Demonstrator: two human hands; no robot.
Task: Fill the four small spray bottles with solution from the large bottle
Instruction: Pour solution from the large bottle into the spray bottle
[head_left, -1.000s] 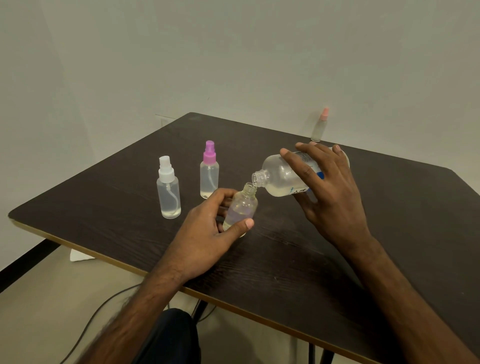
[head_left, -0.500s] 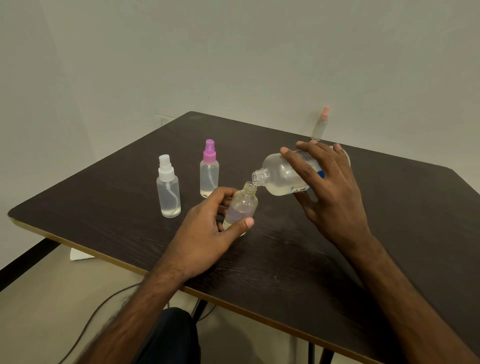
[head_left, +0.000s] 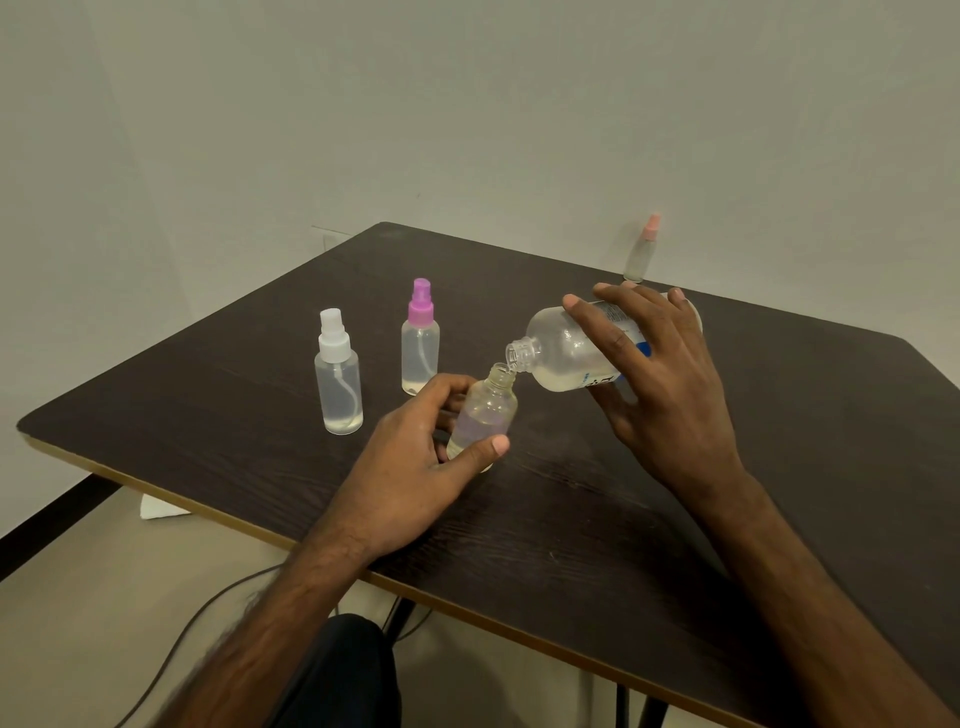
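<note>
L hand (head_left: 410, 467) grips the uncapped small bottle (head_left: 488, 410) to steady it. R hand (head_left: 670, 395) clamps the big bottle (head_left: 556, 353), tilted mouth-to-mouth so nothing spills.

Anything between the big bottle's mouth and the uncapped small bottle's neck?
Nothing visible. The big bottle, tilted in the right hand, has its mouth at the bare neck of the small bottle; the left hand grips lower, clear of it.

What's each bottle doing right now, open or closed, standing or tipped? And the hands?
large bottle: cap off, tipped over the small bottle's opening.
uncapped small bottle: open, a little liquid inside.
white-topped spray bottle: closed, standing.
purple-topped spray bottle: closed, standing.
pink-topped spray bottle: closed, standing.
left hand: holds the uncapped small bottle.
right hand: holds the large bottle.
</note>
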